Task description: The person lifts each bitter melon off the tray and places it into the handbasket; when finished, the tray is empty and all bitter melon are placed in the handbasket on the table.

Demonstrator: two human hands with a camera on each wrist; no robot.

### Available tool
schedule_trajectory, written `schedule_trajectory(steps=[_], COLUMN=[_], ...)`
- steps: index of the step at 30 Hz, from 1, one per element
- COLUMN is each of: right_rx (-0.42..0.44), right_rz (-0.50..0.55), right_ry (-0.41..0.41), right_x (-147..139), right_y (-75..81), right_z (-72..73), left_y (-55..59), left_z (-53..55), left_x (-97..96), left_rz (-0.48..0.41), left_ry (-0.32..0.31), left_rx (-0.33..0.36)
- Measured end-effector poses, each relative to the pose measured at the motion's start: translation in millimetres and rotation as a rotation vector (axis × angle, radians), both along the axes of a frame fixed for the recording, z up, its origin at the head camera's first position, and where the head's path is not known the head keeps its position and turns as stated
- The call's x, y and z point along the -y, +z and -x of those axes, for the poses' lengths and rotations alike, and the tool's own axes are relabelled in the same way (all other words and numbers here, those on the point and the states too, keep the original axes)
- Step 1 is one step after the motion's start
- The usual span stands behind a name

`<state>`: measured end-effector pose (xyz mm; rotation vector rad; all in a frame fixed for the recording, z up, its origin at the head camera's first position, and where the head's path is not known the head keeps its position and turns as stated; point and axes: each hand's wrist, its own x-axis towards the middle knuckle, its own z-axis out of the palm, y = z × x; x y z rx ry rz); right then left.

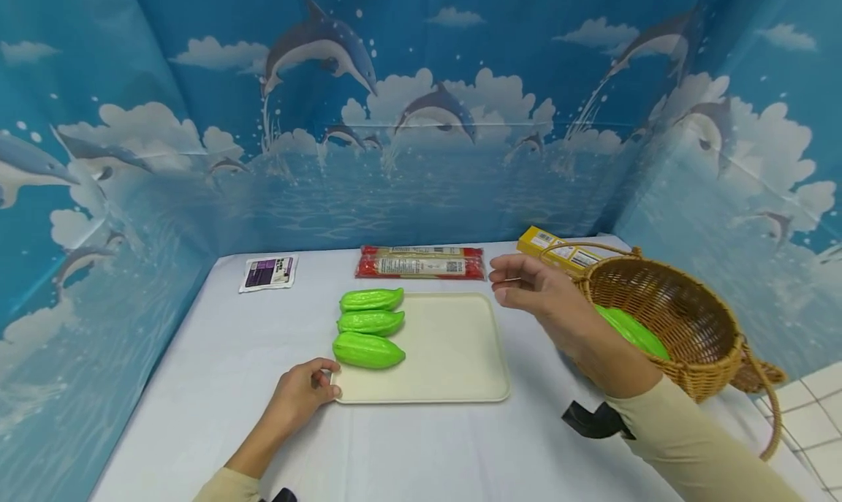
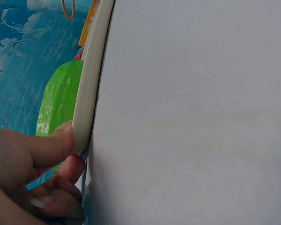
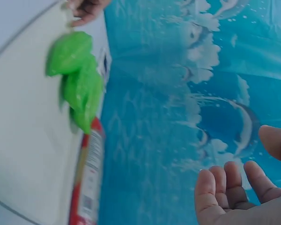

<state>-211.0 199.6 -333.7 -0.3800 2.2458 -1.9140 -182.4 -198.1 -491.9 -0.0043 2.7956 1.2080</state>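
Observation:
A cream tray (image 1: 454, 348) lies on the white table. Along its left side are three bright green, ridged gourds (image 1: 368, 350) in a column, tips pointing right. My left hand (image 1: 301, 392) pinches the tray's near left corner. In the left wrist view the thumb (image 2: 61, 140) lies on the rim, with a finger below it. My right hand (image 1: 536, 290) is in the air near the tray's far right corner, fingers loosely bent and holding nothing. Another green gourd (image 1: 633, 332) lies in the wicker basket (image 1: 697, 319) on the right, partly hidden by my right forearm.
Two red-and-clear packets (image 1: 421, 267) lie behind the tray. A small white-and-purple packet (image 1: 268, 273) is at the back left. Beside the basket, a yellow box (image 1: 541, 239) lies at the back right. A blue dolphin-print curtain (image 1: 408, 173) surrounds the table's back and sides.

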Motion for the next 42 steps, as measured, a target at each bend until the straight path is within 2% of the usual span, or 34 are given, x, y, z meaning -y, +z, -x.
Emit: schedule_trajectory(steps=[5, 10, 19, 25, 31, 35, 42], right_rx=[0.07, 0.102, 0.196, 0.222, 0.244, 0.209, 0.119], right_rz=[0.032, 0.046, -0.074, -0.152, -0.207, -0.258, -0.367], right_ry=[0.008, 0.014, 0.087, 0.142, 0.263, 0.347, 0.378], right_x=[20.3, 38.7, 79.6, 103.9, 117.0, 123.1, 134.5], right_y=[-27.2, -46.1, -80.7, -100.8, -111.1, -115.7, -120.5], right_z=[8.3, 20.6, 33.2, 41.4, 46.7, 51.1, 53.0], left_y=[-1.1, -2.5, -3.3, -3.3, -1.8, -0.5, -0.5], left_z=[-0.7, -1.7, -2.7, -3.3, -2.1, -1.0, -0.8], left_x=[1.2, 1.3, 1.1, 2.8, 1.9, 1.2, 1.2], left_rz=[-0.009, -0.005, -0.007, -0.003, -0.008, -0.003, 0.004], left_ry=[-0.011, -0.006, -0.009, 0.003, -0.009, -0.006, -0.003], left_rx=[-0.001, -0.007, -0.003, -0.001, -0.014, -0.011, -0.006])
